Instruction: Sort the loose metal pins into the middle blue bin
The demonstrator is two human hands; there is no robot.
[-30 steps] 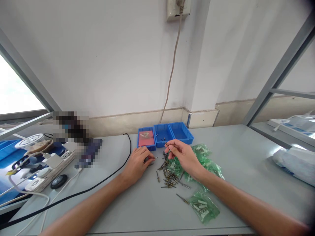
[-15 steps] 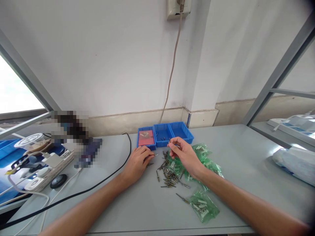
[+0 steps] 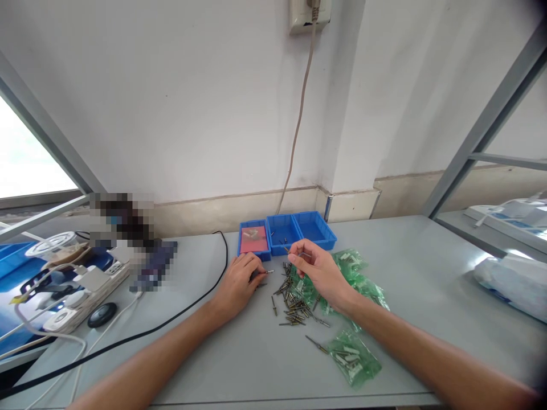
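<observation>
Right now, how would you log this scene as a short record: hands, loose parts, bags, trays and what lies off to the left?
Left hand: pinches a small metal part
Right hand: holds a thin part at its fingertips
Loose parts: metal pins heaped on the grey table
Bags: several green bags, one nearer the front edge, with parts inside
Trays: blue two-compartment tray; beside it, a blue box holding a red sheet
Off left: black cable, power strip

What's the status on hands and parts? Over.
Left hand pinching slim metal part. Right hand pinching second part, near blue trays. Loose metal parts scattered between forearms; green bags crowding their right side.
</observation>
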